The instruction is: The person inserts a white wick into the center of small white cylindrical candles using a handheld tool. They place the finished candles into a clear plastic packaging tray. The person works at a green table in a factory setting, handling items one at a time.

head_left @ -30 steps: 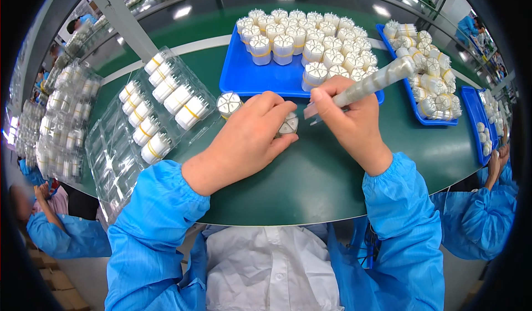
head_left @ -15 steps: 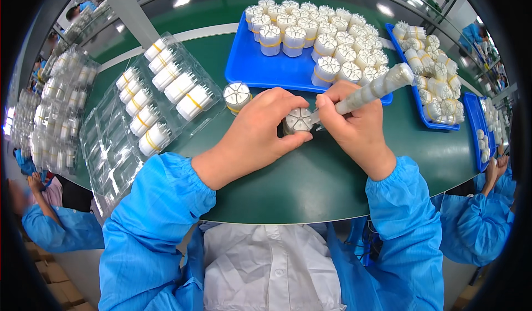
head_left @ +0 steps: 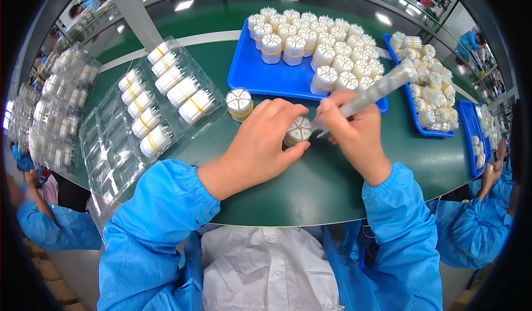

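While my left hand (head_left: 265,139) cups a small white bundle (head_left: 298,130) against the green table (head_left: 310,194), fingers curled round it and thumb pressed to its near side, my right hand (head_left: 354,131) pinches a pale slender tool (head_left: 370,93) between thumb and fingers, its tip meeting the bundle's right edge. The bundle sits upright, its top divided like a cut pie, a yellow band round its side.

As I judge it, doing this well means keeping the bundle clamped firmly so it cannot turn or tip under the tool, and pressing the tip lightly at the edge, not down through the segments.

Just beyond my left fingers stands a second bundle (head_left: 239,102), apart from my hand. Past my right hand lies a blue tray (head_left: 260,77) packed at its far side with many like bundles standing on end; further right are two more blue trays (head_left: 411,107), also loaded. To the left of my left hand lies a clear blister tray (head_left: 119,161), one row filled with banded pieces lying on their sides, and beyond it stacks of filled clear trays (head_left: 55,111).

The table is a smooth dark-green bench with a curved near edge. At either side other blue sleeves (head_left: 55,228) show, people working nearby.
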`<state>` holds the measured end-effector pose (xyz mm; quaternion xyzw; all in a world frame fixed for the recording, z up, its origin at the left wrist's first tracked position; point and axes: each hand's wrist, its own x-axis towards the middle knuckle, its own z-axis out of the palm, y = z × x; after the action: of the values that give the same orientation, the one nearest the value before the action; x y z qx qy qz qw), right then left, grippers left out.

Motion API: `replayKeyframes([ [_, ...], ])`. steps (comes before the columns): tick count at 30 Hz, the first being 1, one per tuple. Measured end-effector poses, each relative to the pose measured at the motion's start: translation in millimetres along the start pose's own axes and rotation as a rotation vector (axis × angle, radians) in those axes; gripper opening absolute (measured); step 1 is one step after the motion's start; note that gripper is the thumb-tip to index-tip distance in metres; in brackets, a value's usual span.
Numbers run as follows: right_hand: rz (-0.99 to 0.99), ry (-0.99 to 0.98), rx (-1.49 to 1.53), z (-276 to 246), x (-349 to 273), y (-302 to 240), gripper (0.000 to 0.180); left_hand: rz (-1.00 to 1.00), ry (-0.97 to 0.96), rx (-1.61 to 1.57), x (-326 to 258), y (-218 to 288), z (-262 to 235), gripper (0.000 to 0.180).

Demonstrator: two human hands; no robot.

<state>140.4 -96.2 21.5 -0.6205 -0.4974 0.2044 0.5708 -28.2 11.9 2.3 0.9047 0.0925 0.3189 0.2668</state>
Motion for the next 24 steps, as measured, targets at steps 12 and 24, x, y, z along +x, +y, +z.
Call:
replayKeyframes([
  [12, -0.046, -0.028, -0.092, 3.4, 1.2, 4.5, 0.018, -0.038, -0.041, -0.011, 0.9, 4.8, -2.5, 0.051],
  [24, -0.03, -0.011, -0.009, -4.5, 4.9, 2.6, 0.018, -0.077, 0.003, -0.088, -1.8, 6.1, 2.6, 0.069],
])
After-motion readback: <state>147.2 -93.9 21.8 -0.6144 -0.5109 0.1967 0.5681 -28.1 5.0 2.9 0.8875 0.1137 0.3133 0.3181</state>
